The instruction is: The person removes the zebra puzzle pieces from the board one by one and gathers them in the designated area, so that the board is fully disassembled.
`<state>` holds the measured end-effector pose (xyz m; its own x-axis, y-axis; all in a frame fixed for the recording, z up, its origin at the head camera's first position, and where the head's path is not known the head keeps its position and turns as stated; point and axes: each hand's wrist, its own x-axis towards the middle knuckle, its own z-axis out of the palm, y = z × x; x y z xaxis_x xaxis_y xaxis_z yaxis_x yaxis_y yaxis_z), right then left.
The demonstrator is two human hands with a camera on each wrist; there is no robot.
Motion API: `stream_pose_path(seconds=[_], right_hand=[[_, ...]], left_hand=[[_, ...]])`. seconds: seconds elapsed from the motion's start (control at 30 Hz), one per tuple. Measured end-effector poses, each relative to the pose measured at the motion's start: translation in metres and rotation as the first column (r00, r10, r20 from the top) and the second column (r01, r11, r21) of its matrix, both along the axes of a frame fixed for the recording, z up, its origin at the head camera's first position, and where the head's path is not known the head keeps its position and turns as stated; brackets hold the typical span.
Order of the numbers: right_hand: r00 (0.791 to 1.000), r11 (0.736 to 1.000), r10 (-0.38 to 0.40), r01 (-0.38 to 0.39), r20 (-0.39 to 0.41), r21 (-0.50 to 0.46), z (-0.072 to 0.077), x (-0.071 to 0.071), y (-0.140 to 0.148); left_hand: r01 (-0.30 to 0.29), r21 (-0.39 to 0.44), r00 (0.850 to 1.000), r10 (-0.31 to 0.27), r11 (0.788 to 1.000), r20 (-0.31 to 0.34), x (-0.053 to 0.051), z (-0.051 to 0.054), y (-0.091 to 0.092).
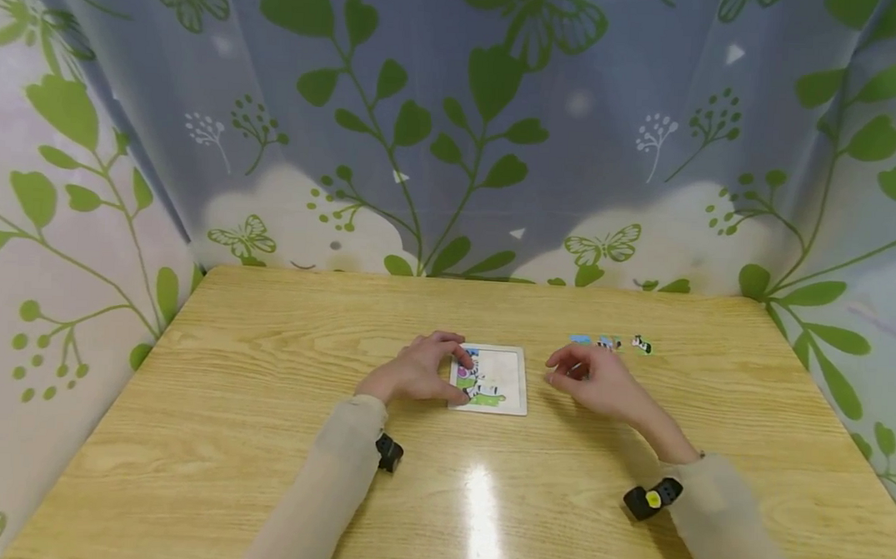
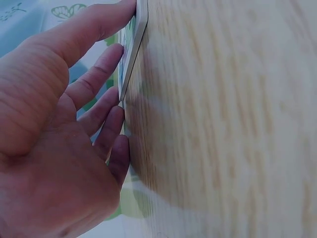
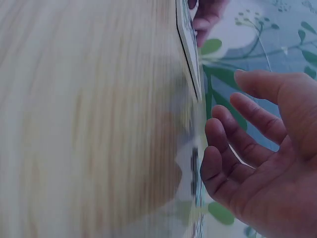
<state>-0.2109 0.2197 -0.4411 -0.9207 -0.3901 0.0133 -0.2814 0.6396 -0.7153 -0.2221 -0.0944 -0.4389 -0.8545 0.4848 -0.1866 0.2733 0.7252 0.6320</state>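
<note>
A square puzzle board [image 1: 507, 378] with a pale frame lies flat on the table. Its left and lower parts carry colourful animal pieces [image 1: 486, 395]; the rest of its inside is bare white. My left hand [image 1: 421, 370] rests over the board's left side, thumb near the front edge and forefinger farther back. In the left wrist view, the thumb of that hand [image 2: 54, 114] touches the board [image 2: 134, 49]. To the right of the board, my right hand [image 1: 597, 379] hovers with loosely bent fingers. Nothing shows between the fingers of this hand [image 3: 262, 144] in the right wrist view.
Behind the right hand, a row of loose puzzle pieces lies on the wooden table [image 1: 259, 488]: a blue one [image 1: 580, 339], a multicoloured one [image 1: 610, 343] and a black-and-white one [image 1: 642, 345]. A leaf-patterned curtain [image 1: 439, 146] borders the table's back and sides.
</note>
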Motion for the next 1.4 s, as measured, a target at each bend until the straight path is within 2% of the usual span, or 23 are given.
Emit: stream_pose_path(seconds=[0.33, 0.53, 0.9, 1.17, 1.4], right_hand=[[0.991, 0.992, 0.126, -0.126, 0.037, -0.001, 0.001, 0.002, -0.039], [0.984, 0.985, 0.17, -0.172, 0.061, 0.027, -0.003, 0.002, -0.054], [0.99, 0.981, 0.136, -0.138, 0.018, 0.139, -0.001, 0.007, -0.068], [0.99, 0.985, 0.135, -0.138, 0.034, 0.108, -0.002, 0.004, -0.072], [0.989, 0.987, 0.121, -0.128, 0.08, 0.098, -0.003, 0.003, -0.074]], left_hand=[[-0.02, -0.01, 1.0, 0.02, 1.0, -0.005, 0.0, -0.002, 0.001], [-0.027, -0.012, 1.0, 0.027, 1.0, 0.003, 0.0, -0.002, 0.002], [-0.022, -0.011, 1.0, 0.022, 1.0, -0.001, 0.002, 0.0, 0.001], [-0.029, -0.004, 1.0, 0.029, 1.0, -0.002, 0.002, 0.0, 0.002], [-0.032, -0.008, 0.999, 0.032, 0.999, 0.001, 0.001, 0.0, 0.003]])
